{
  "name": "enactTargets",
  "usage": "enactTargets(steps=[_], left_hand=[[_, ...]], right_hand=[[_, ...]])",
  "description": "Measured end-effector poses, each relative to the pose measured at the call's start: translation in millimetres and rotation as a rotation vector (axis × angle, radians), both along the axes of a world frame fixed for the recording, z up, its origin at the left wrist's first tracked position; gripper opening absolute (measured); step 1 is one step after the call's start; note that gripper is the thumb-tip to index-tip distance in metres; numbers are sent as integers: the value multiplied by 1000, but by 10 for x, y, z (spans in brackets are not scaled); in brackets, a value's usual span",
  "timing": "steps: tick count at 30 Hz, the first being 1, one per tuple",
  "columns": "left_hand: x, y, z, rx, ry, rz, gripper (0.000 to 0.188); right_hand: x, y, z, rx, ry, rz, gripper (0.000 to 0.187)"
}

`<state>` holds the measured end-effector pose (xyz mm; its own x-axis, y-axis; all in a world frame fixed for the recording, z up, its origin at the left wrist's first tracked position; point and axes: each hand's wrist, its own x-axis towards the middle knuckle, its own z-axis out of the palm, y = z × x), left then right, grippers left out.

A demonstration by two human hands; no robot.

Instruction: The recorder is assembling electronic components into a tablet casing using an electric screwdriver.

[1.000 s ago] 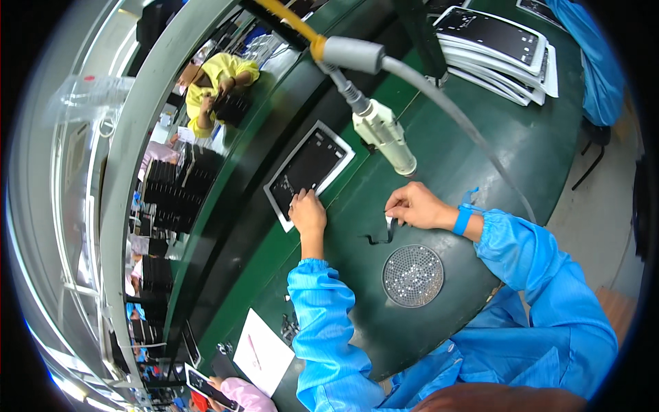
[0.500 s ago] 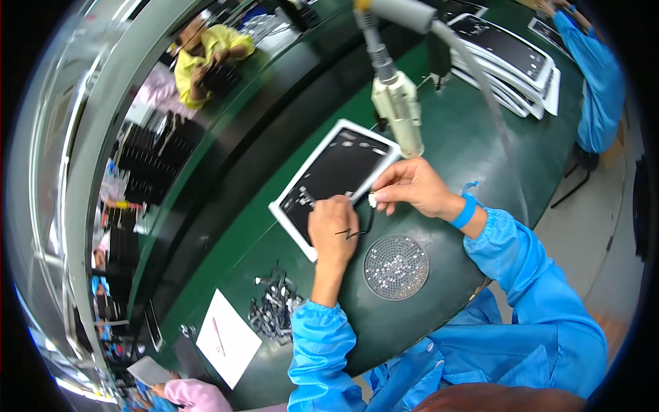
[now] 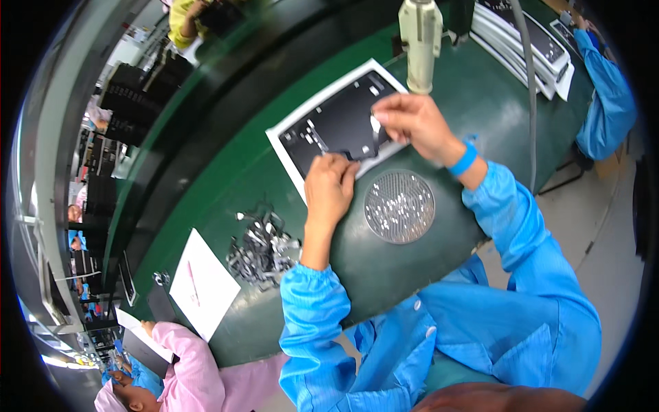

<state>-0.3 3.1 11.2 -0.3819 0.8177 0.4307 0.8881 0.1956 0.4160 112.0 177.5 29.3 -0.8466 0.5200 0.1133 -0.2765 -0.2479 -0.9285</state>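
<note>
A dark flat panel in a white border [image 3: 336, 117] lies on the green table. Over its near edge, my left hand [image 3: 329, 191] has its fingers pinched on one end of a thin black cable [image 3: 377, 145]. My right hand [image 3: 415, 128], with a blue band at the wrist, pinches the small white end piece [image 3: 375, 123] of the same cable. Between the hands the cable sags in front of the panel. Close to both hands, a round clear dish [image 3: 399, 232] holds many small shiny parts.
Left of my left forearm lies a heap of black cables [image 3: 261, 250], then a white sheet [image 3: 209, 295] with a pink pen. A pale hanging tool [image 3: 420, 48] stands behind the panel. Stacked panels [image 3: 515, 58] are at far right. Co-workers sit at both sides.
My view has shifted, so the table sits higher in it. My right hand has lifted the white end over the panel, and the cable is now stretched out between my hands.
</note>
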Motion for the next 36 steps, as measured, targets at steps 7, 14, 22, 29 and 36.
enactTargets(steps=[7,14,22,29,36], left_hand=[[17,42,-49,39,-31,29,16],[182,61,53,274,-838,111,36],[171,142,91,355,-1669,-37,29],[172,146,129,336,-1539,89,26],[175,192,71,266,-1383,124,30]], right_hand=[[-145,33,-81,-77,-140,49,12],[-107,-178,-152,861,237,-400,8],[-126,-321,-226,1068,389,-296,12],[-51,-305,-114,995,243,-222,12],[-53,-205,-211,1118,252,-160,15]])
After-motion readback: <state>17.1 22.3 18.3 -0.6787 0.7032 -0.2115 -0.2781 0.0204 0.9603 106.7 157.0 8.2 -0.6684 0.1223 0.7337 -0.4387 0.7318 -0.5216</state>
